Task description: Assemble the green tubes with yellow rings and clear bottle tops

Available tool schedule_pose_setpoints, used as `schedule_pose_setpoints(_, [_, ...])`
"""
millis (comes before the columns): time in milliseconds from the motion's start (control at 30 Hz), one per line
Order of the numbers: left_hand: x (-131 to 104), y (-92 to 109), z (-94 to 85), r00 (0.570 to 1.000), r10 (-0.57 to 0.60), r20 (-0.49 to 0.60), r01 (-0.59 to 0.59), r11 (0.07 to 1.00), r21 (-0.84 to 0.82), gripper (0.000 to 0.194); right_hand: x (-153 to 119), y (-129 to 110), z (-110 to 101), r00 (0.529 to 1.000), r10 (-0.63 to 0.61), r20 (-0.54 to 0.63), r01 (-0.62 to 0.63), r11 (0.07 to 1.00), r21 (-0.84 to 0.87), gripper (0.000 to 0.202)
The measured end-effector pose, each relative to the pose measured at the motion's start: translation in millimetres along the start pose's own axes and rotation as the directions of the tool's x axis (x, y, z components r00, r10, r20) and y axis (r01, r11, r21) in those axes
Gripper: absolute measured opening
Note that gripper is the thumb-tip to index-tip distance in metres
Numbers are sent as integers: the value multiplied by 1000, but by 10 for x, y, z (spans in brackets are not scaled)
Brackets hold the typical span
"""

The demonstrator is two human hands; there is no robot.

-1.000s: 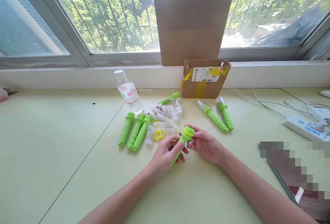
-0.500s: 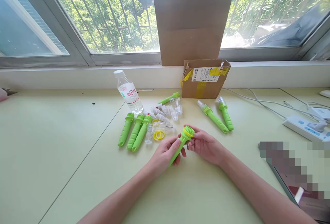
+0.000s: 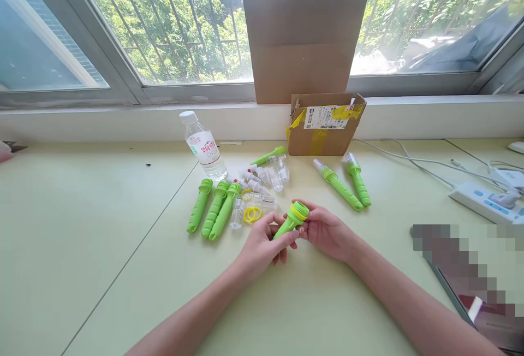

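Note:
Both my hands hold one green plastic tube (image 3: pixel 291 219) with a threaded mouth. My left hand (image 3: pixel 264 241) wraps around its lower body, thumb across the front. With its fingers curled at the upper end, my right hand (image 3: pixel 323 229) grips the tube near the rim. A yellow ring (image 3: pixel 299 212) sits around the neck, below the thread. Just left of my hands lie loose yellow rings (image 3: pixel 252 214) and clear plastic caps (image 3: pixel 237 214). Several similar green tubes (image 3: pixel 200 206) rest farther left. Two green tubes with clear tops (image 3: pixel 339 187) lie to the right.
A water bottle (image 3: pixel 207 151) stands behind the tubes. An open cardboard box (image 3: pixel 321 140) is by the window sill, near another green tube (image 3: pixel 268 156). Cables and a power strip (image 3: pixel 487 203) lie at the right, with a partly blurred phone-like device (image 3: pixel 446 279) in front.
My left thumb has slid down and across the green tube, and my left fingers have shifted on its body. My right hand stays by the rim.

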State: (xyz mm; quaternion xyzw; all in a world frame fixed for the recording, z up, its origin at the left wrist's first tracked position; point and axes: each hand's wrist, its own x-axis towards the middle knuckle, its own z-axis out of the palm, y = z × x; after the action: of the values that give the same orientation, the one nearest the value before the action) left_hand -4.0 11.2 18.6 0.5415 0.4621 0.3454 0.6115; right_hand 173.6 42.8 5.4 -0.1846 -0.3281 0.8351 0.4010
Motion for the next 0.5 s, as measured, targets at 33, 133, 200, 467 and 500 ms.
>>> schedule_pose_setpoints(33, [2,-2,0,1000,5,-4,-5,1000,4,34,-3,-2,-2,1000,-1,-1,1,1000,-3,27])
schedule_pose_setpoints(133, [1,4,-2,1000,30,-7,-30,1000,4,32,-9,-14,2,1000,-8,-1,8,1000,-12,26])
schedule_pose_setpoints(200, [-4,17,-1,999,44,-4,-44,999,1,32,-9,-24,15,1000,-14,-4,14,1000,-26,24])
schedule_pose_setpoints(467, [-34,96,3,997,65,39,-65,998,-2,34,0,-16,22,1000,-22,-10,21,999,-32,18])
schedule_pose_setpoints(500, [-35,100,-1,997,64,48,-64,998,-2,34,-1,-13,12,1000,-19,-20,19,999,-27,18])
